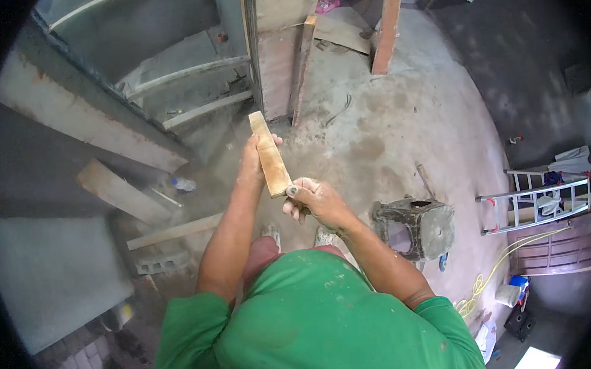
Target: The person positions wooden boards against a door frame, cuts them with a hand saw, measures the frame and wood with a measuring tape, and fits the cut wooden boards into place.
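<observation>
A short, light-brown wooden block [271,157] is held up in front of me, tilted with its far end to the left. Around its left side and underneath wraps my left hand [252,155], the fingertips showing past its right edge. My right hand [315,200] pinches the near end of the block, the thumb on the corner and the other fingers curled below. Both forearms reach forward from the green sleeves.
A dusty stool-like stand [415,230] is on the floor at the right, near an aluminium ladder [537,203] and a yellow cord [481,283]. Boards lean at the left and far side; a plank [175,231] lies left of my feet. A doorway frame [252,58] rises ahead.
</observation>
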`<state>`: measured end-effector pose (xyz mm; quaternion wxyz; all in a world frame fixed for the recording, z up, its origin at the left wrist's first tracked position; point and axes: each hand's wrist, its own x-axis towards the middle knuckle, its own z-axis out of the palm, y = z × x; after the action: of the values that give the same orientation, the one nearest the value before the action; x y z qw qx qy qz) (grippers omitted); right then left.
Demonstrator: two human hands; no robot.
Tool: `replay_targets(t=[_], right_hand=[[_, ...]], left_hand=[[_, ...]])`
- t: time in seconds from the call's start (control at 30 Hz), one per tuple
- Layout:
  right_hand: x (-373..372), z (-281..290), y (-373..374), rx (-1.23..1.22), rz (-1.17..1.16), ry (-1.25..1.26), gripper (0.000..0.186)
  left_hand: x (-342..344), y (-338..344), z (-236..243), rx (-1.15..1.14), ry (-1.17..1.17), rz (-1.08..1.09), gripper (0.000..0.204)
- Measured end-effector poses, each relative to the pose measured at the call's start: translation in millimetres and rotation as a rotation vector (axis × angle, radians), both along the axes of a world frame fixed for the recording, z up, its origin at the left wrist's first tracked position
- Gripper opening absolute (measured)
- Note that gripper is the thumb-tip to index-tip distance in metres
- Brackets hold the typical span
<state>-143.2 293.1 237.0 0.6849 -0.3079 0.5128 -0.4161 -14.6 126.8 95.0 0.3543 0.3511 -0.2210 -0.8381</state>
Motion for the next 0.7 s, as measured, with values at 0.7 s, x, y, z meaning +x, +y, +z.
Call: replay_targets(t=[0.7], right_hand=[[-95, -126, -18, -0.190, 0.263, 0.964, 0.041]], left_hand=[[53, 25, -63, -0.268, -0.709, -0.234, 0.059]])
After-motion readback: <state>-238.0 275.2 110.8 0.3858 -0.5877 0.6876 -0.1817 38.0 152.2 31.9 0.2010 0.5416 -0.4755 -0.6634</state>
